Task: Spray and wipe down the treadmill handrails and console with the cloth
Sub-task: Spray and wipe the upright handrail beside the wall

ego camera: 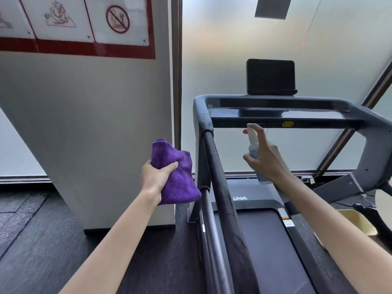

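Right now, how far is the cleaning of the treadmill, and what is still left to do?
Nothing looks wiped yet. In hand: the right hand holds the spray bottle upright near the left handrail, a finger on the nozzle, below the console. The left hand grips the purple cloth, which is off the treadmill. Left: wiping both handrails and the console.

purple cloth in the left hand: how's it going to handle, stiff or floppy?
Likely floppy: the cloth bunches and droops below the left hand. Probably light, since a loose grip holds it. Its fuzzy pile suggests it grips rather than slides on the handrail.
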### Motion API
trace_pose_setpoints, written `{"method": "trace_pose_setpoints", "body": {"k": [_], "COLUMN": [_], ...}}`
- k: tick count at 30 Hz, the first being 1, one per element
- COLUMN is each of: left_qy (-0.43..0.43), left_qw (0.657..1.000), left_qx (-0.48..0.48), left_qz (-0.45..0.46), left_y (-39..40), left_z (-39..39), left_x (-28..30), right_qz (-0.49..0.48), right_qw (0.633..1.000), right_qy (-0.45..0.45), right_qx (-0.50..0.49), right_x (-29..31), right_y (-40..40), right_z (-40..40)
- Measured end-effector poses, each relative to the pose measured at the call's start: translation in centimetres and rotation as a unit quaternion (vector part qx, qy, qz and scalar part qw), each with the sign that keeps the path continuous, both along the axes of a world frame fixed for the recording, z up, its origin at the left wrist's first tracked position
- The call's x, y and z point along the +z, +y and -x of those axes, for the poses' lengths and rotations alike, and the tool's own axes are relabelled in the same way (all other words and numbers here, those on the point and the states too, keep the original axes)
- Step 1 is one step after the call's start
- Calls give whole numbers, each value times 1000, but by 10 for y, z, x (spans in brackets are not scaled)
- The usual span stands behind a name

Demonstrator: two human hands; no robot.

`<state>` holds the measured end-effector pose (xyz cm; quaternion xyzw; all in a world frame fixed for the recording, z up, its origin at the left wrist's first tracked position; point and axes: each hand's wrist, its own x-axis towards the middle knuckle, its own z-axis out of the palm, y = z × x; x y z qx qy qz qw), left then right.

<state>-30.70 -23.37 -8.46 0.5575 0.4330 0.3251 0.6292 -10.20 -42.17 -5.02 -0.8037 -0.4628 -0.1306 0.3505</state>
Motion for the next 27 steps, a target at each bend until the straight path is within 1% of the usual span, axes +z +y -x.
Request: {"method": "trace_pose_setpoints", "body": {"k": [4, 7, 11, 14, 16, 19, 23, 27], "left_qy": [2, 5, 7, 6, 9, 14, 17, 12], "left_qw": [1000, 1000, 1000, 1000, 1000, 1000, 1000, 1000], "left_qx": [-2, -4, -5, 5, 11, 13, 4, -4], "left_qz": [5, 5, 3, 3, 3, -2, -10, -13], "left_y": [-2, -4, -4, -1, 1, 3, 3, 3], "left_z": [1, -1, -1, -1, -2, -3, -6, -13], "left_x": [-1, -3, -3, -3, -3, -4, -4, -3], "right_qz": [-38, -72, -61, -51, -54, -40, 19, 33], "right_qw": [998, 989, 974, 966, 969, 985, 995, 997], "right_qy": [50, 123, 210, 249, 238, 164, 94, 72], "right_qx": [7, 29, 55, 50, 38, 20, 11, -4], "right_x": [3, 8, 7, 7, 8, 8, 4, 1], "right_y": [-11, -3, 13, 23, 30, 38, 43, 46], "right_z": [-1, 2, 0, -4, -6, -8, -13, -19]}}
